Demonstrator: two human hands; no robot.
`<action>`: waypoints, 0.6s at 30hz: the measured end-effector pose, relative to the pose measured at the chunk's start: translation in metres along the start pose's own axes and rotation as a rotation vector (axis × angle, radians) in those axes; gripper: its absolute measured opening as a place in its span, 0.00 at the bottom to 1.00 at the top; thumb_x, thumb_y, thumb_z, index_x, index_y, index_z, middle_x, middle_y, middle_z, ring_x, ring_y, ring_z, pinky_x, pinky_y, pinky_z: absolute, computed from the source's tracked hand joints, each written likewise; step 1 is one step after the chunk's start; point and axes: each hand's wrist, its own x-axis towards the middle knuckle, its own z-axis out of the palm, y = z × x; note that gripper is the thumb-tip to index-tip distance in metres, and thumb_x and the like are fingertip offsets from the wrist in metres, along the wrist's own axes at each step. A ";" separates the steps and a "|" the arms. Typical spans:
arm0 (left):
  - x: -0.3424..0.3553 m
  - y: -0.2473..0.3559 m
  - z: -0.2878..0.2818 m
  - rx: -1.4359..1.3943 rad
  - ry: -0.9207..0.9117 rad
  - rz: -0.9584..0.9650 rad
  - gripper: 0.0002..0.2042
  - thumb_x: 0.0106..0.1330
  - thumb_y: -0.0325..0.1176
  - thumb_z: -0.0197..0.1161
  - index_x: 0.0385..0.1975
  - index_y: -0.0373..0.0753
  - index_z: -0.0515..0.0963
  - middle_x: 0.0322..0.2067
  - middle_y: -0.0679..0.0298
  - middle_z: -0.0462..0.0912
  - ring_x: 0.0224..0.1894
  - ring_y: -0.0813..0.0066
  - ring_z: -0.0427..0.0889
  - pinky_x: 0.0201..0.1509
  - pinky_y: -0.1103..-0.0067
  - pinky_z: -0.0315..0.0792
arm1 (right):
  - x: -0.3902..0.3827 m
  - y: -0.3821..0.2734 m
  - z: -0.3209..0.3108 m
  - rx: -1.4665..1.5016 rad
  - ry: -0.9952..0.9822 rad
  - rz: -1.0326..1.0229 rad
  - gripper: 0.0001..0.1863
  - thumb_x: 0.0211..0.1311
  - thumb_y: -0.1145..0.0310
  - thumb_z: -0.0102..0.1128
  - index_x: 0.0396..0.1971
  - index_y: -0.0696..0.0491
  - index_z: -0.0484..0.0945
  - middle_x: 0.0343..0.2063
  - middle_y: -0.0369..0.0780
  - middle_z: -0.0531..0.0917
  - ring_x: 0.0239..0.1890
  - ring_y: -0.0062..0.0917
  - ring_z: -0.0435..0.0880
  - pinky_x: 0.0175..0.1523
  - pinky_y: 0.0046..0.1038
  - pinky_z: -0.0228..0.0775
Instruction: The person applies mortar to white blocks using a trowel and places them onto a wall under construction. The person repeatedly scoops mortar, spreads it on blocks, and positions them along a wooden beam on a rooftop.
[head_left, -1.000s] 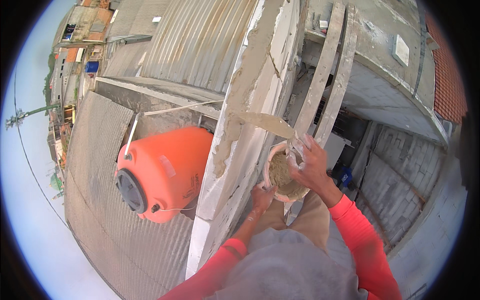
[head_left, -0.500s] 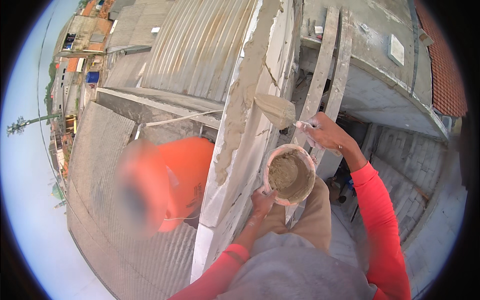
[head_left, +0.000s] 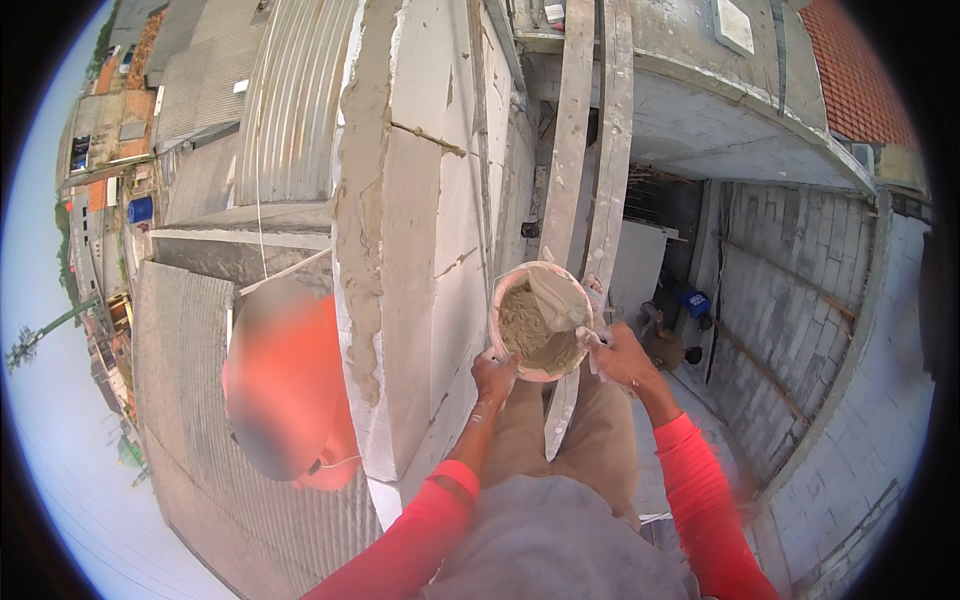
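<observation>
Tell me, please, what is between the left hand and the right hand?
In the head view, a round bucket of grey mortar sits between them: the left hand grips its lower rim, and the right hand holds a trowel dipped into it.

The bucket [head_left: 541, 322] at the centre of the frame is pale pink-white, smeared with grey, and holds grey-brown mortar [head_left: 522, 325]. The trowel [head_left: 562, 300] blade in it is coated the same grey. Both sleeves [head_left: 700, 490] at the lower edge are bright coral red, and the trousers [head_left: 540, 425] are tan. The block wall [head_left: 420, 250] left of centre is off-white with beige-grey mortar streaks. At the left, corrugated roofing [head_left: 190, 420] is dull grey with ribbed lines. Upper right, roof tiles [head_left: 850, 70] are brick red.
</observation>
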 end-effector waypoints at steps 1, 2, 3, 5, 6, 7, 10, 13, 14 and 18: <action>0.023 0.000 0.010 0.009 0.005 -0.007 0.13 0.65 0.27 0.75 0.47 0.30 0.90 0.39 0.56 0.93 0.39 0.71 0.89 0.47 0.69 0.82 | 0.002 0.030 -0.003 -0.093 0.130 -0.016 0.24 0.75 0.56 0.64 0.30 0.66 0.85 0.21 0.50 0.84 0.23 0.39 0.84 0.34 0.41 0.76; 0.048 -0.001 0.023 0.024 0.000 -0.015 0.13 0.65 0.28 0.75 0.47 0.29 0.90 0.39 0.56 0.93 0.39 0.70 0.89 0.47 0.69 0.82 | 0.006 0.062 -0.006 -0.165 0.227 0.030 0.22 0.73 0.59 0.65 0.32 0.68 0.85 0.22 0.54 0.85 0.25 0.43 0.86 0.36 0.43 0.77; 0.065 -0.007 0.039 0.070 -0.024 -0.061 0.13 0.64 0.28 0.75 0.47 0.29 0.90 0.39 0.55 0.93 0.39 0.70 0.89 0.47 0.69 0.82 | 0.010 0.093 -0.003 -0.270 0.300 0.125 0.21 0.71 0.60 0.66 0.33 0.68 0.85 0.24 0.57 0.86 0.27 0.47 0.87 0.39 0.44 0.78; 0.114 -0.015 0.073 0.141 -0.020 0.023 0.14 0.64 0.30 0.76 0.46 0.29 0.90 0.38 0.55 0.93 0.38 0.69 0.90 0.46 0.68 0.82 | 0.019 0.152 -0.002 -0.311 0.385 0.268 0.19 0.68 0.62 0.67 0.35 0.69 0.85 0.27 0.60 0.87 0.30 0.50 0.89 0.41 0.45 0.79; 0.139 -0.020 0.093 0.135 -0.025 0.026 0.14 0.64 0.30 0.76 0.46 0.29 0.90 0.37 0.55 0.93 0.38 0.69 0.89 0.45 0.68 0.82 | 0.024 0.177 0.001 -0.240 0.392 0.317 0.19 0.68 0.62 0.68 0.35 0.69 0.86 0.28 0.60 0.87 0.31 0.51 0.90 0.42 0.45 0.79; 0.162 -0.025 0.109 0.140 -0.024 0.009 0.14 0.64 0.30 0.76 0.45 0.29 0.90 0.37 0.56 0.93 0.37 0.69 0.89 0.44 0.68 0.82 | 0.029 0.199 0.005 -0.165 0.383 0.390 0.19 0.67 0.63 0.68 0.35 0.69 0.86 0.29 0.61 0.88 0.32 0.51 0.90 0.42 0.45 0.79; 0.237 -0.037 0.164 0.192 0.001 0.079 0.13 0.65 0.31 0.76 0.44 0.29 0.89 0.37 0.57 0.92 0.36 0.69 0.89 0.43 0.69 0.82 | 0.048 0.249 0.021 -0.012 0.492 0.473 0.18 0.68 0.63 0.69 0.36 0.68 0.86 0.29 0.60 0.88 0.31 0.51 0.90 0.42 0.44 0.79; 0.304 -0.038 0.213 -0.002 -0.077 0.071 0.13 0.67 0.32 0.76 0.44 0.28 0.87 0.36 0.58 0.89 0.37 0.68 0.89 0.41 0.70 0.82 | 0.073 0.279 0.037 0.060 0.545 0.514 0.18 0.68 0.63 0.69 0.38 0.67 0.87 0.30 0.59 0.89 0.32 0.50 0.90 0.43 0.43 0.79; 0.317 -0.038 0.224 -0.090 -0.098 0.073 0.13 0.68 0.32 0.75 0.43 0.28 0.86 0.35 0.58 0.89 0.36 0.68 0.88 0.40 0.71 0.81 | 0.080 0.285 0.042 0.060 0.561 0.484 0.18 0.68 0.62 0.70 0.39 0.67 0.87 0.31 0.59 0.89 0.33 0.51 0.91 0.44 0.43 0.79; 0.363 -0.042 0.267 -0.426 -0.203 -0.099 0.14 0.68 0.34 0.77 0.40 0.27 0.85 0.34 0.58 0.88 0.32 0.68 0.87 0.36 0.71 0.80 | 0.123 0.296 0.048 0.053 0.535 0.439 0.20 0.67 0.61 0.71 0.43 0.67 0.88 0.34 0.60 0.90 0.39 0.55 0.91 0.48 0.45 0.81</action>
